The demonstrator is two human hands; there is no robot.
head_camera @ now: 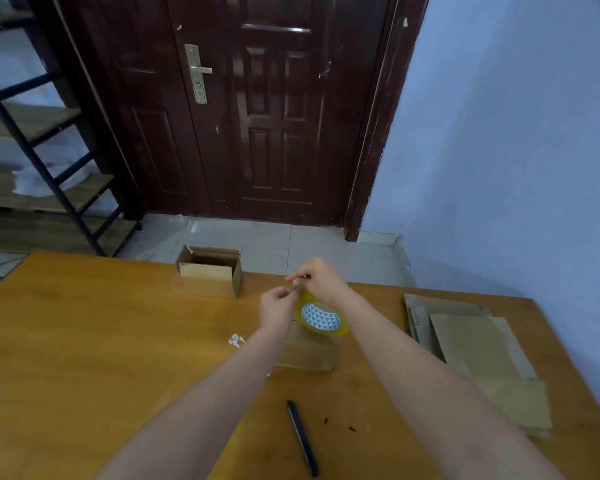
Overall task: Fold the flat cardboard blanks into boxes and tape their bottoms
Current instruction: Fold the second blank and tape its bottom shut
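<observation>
A yellowish tape roll (321,318) with a white patterned core hangs above a small folded cardboard box (307,351) at the table's middle. My right hand (317,277) grips the roll's upper rim with curled fingers. My left hand (278,303) is right beside it, and its fingertips pinch at the tape's edge. A finished open box (210,275) stands at the table's far edge. Flat cardboard blanks (478,351) lie stacked on the right side.
A black pen-like tool (302,438) lies near the front of the orange wooden table (84,341). A small white scrap (236,340) lies left of my forearm. Beyond the table are a dark door, a shelf rack at left and a blue wall.
</observation>
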